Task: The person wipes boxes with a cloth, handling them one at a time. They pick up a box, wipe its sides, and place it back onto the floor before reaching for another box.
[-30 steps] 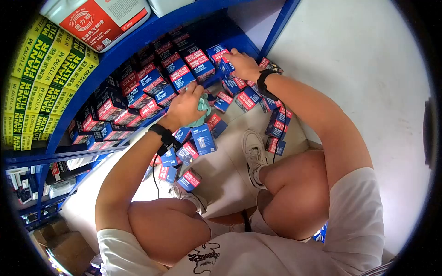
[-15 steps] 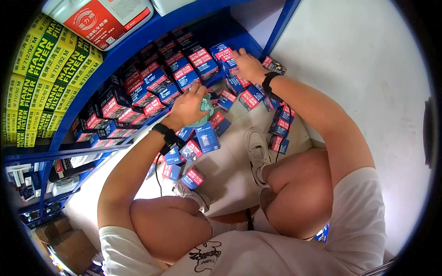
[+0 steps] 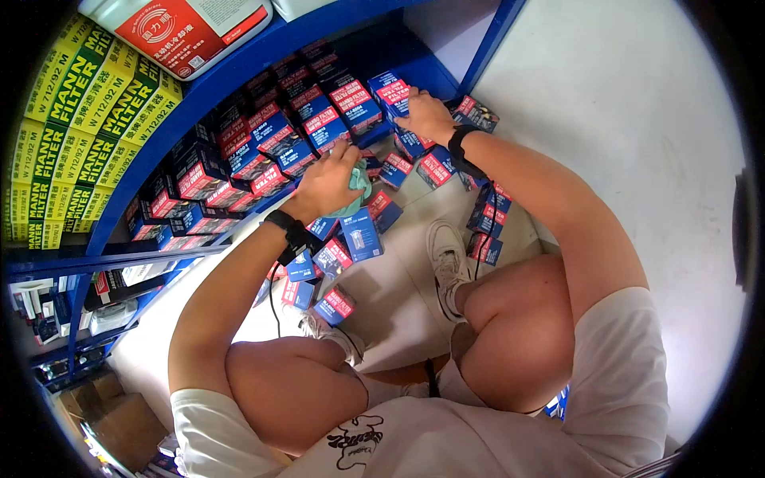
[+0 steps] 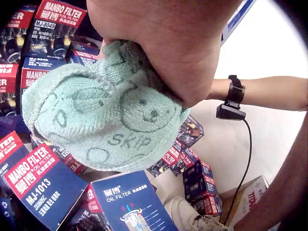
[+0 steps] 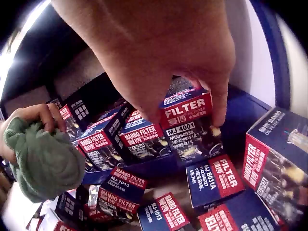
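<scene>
My right hand [image 3: 430,119] is at the right end of the low shelf, with thumb and fingers gripping the two sides of a red-and-blue oil filter box [image 5: 190,127] marked MJ 4001. That box stands upright at the shelf's front, label outward, beside the row of similar boxes [image 5: 142,137]. My left hand [image 3: 327,182] holds a bunched green cloth [image 4: 106,115] with a printed face and the word SKIP. It is in front of the shelved boxes, above loose filter boxes [image 3: 362,239] on the floor. Most of its fingers are hidden by the cloth in the left wrist view.
Several more filter boxes [image 3: 486,211] lie on the floor by the white wall [image 3: 621,111]. Yellow-green filter boxes [image 3: 72,127] and a white coolant jug [image 3: 187,36] stand on the upper left shelf. My shoes [image 3: 446,259] are close to the loose boxes.
The box in my right hand has turned, so its red-and-blue label now faces out, and it has come into line with the row. My left hand has stayed nearly still with the cloth.
</scene>
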Demonstrator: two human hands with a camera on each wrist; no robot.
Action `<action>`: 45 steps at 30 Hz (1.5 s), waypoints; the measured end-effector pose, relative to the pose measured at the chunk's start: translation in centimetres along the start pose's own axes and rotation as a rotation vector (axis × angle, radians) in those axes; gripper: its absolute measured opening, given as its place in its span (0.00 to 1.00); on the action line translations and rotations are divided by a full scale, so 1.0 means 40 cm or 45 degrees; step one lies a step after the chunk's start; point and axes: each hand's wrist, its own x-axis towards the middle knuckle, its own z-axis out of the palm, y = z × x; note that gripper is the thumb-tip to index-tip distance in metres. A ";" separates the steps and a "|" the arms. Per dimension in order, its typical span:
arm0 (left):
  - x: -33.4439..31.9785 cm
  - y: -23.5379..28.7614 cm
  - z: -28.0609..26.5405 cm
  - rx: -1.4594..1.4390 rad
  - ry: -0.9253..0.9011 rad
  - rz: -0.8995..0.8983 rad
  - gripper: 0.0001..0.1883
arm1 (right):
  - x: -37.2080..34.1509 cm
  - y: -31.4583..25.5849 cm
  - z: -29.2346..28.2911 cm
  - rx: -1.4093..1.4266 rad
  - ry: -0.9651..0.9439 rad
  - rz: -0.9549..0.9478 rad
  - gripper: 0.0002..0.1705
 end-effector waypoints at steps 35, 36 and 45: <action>-0.002 -0.007 -0.001 -0.018 -0.027 0.001 0.32 | 0.002 0.060 0.028 0.004 -0.543 -0.378 0.28; -0.001 -0.006 -0.002 -0.019 -0.027 0.001 0.32 | 0.007 0.065 0.038 0.003 -0.544 -0.378 0.28; -0.004 -0.016 -0.003 -0.039 -0.034 -0.011 0.32 | 0.036 0.032 0.025 -0.051 -0.539 -0.339 0.27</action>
